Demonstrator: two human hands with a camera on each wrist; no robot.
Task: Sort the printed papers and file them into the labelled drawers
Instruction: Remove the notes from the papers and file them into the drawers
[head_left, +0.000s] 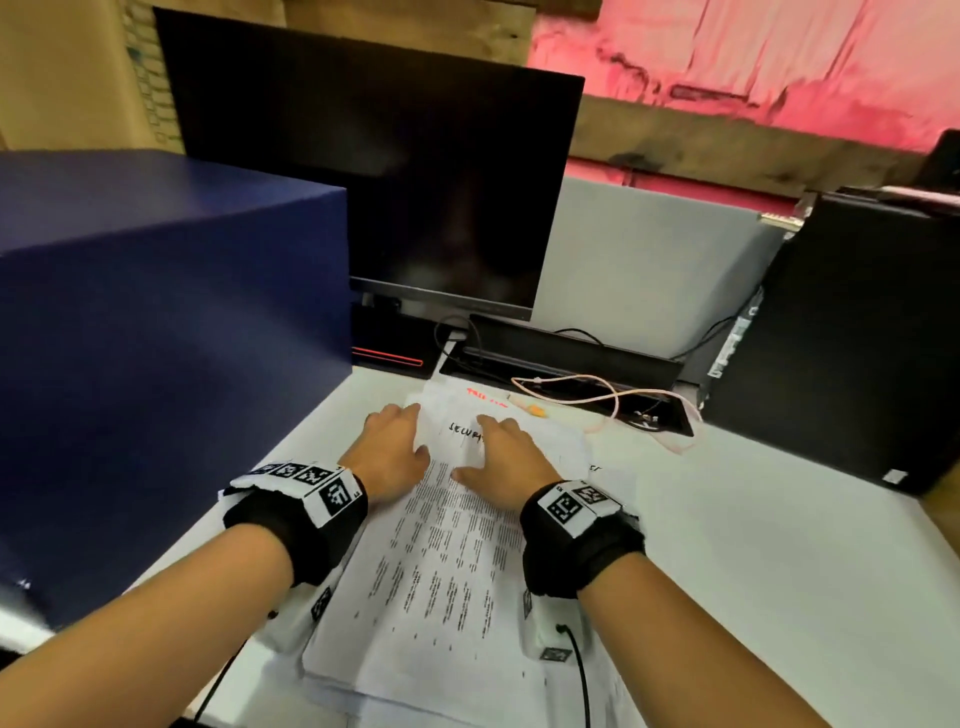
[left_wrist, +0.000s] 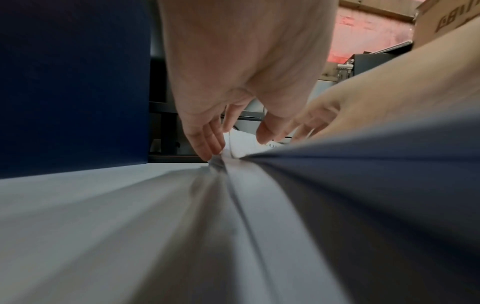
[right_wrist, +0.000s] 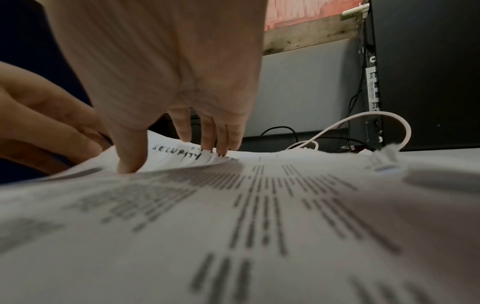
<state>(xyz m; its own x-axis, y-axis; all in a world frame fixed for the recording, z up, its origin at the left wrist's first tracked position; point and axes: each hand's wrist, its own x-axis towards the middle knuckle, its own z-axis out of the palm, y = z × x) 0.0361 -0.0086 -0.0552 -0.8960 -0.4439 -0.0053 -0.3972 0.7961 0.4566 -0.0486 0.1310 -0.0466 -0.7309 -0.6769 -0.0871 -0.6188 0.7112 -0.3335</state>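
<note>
Printed papers (head_left: 441, 571) on desk; left hand (head_left: 387, 457), right hand (head_left: 506, 462) pressing top sheet.

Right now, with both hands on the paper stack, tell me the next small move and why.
Probably lift the top printed sheet clear. The right hand and left hand already press its far end, where it curls up, baring handwriting that starts "SECURITY" beneath; that word may say which drawer.
</note>
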